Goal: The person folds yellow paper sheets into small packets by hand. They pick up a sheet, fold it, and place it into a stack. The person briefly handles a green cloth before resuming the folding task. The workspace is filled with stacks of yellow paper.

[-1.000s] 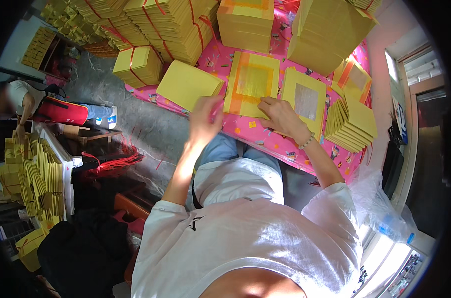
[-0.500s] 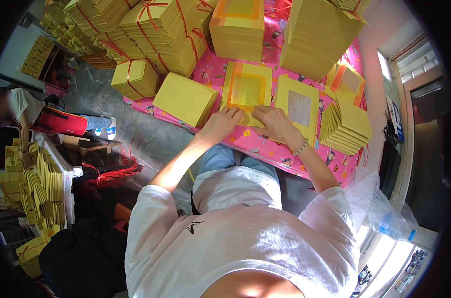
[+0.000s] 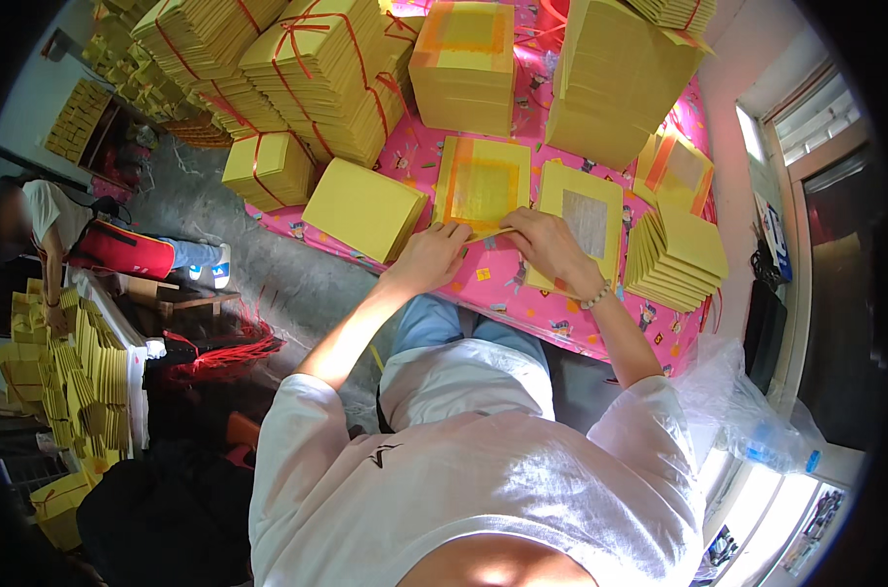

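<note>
We pinch a thin yellow paper sheet between left hand and right hand, lifting it off the orange-bordered yellow paper stack on the pink patterned tabletop.

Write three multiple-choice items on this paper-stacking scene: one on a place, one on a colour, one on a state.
1. Where does the yellow paper stack with the orange border lie?
A. on the floor
B. on the pink patterned tablecloth
C. on the person's lap

2. What colour is the string around the tied yellow paper bundles?
A. red
B. blue
C. white

3. What are the left hand and right hand doing?
A. resting in the lap
B. lifting a tied bundle
C. pinching a thin sheet at the bordered stack's near edge

Answers: 1 B, pink cloth shows around it; 2 A, red crossings on the bundles; 3 C, fingertips meet at that edge.
</note>
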The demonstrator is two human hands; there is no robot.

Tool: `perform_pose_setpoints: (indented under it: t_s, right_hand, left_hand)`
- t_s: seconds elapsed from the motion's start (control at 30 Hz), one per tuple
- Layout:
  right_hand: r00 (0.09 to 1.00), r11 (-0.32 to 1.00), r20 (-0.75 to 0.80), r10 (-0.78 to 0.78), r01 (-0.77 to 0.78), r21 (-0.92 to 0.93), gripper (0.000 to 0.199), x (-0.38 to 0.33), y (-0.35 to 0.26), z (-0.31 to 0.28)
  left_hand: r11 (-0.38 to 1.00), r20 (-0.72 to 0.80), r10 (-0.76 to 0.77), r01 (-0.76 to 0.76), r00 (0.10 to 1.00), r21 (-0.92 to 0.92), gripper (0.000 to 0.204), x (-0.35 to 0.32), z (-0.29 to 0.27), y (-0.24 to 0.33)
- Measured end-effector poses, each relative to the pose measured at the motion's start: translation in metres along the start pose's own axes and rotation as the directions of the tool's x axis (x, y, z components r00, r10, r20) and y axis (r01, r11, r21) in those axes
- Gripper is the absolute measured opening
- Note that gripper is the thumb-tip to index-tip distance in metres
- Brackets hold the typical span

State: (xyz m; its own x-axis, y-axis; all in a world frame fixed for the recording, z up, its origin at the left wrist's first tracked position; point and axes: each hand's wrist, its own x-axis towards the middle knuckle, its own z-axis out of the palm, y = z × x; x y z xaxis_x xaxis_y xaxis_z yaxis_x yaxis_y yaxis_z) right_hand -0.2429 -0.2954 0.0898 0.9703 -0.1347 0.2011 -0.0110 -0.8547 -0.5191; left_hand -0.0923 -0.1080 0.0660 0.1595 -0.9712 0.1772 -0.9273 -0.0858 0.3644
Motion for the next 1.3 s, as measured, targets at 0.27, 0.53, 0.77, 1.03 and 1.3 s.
perform_pose_setpoints:
  t_s: [0.27,0.53,0.77,1.03,1.3]
  right_hand:
    - [0.977,0.997,-0.199,-0.073,0.078,0.021,0.024,0.016,-0.018,-0.011]
    - [0.817,0.625,-0.212,0.536,-0.216,0.750,0.051,0.011,0.008,0.010]
    - [0.800,-0.016,0.252,0.545,-0.291,0.957,0.063,0.017,-0.011,0.024]
    - [0.842,0.197,0.008,0.540,-0.136,0.971,0.060,0.005,-0.044,0.039]
    - [0.910,0.411,-0.146,0.388,-0.029,0.911,0.058,-0.005,-0.072,0.045]
  left_hand:
    - [0.992,-0.217,-0.121,0.123,0.969,-0.007,0.035,0.010,0.018,0.008]
    - [0.864,-0.442,-0.392,0.158,0.807,-0.477,0.027,0.004,0.019,0.025]
    - [0.779,-0.290,-0.347,0.102,0.892,-0.618,0.033,-0.018,0.025,0.041]
    - [0.154,0.040,-0.010,0.041,0.999,-0.987,0.047,-0.028,0.015,0.031]
    - [-0.117,0.166,-0.421,0.129,0.892,-0.985,0.039,-0.001,-0.006,0.051]
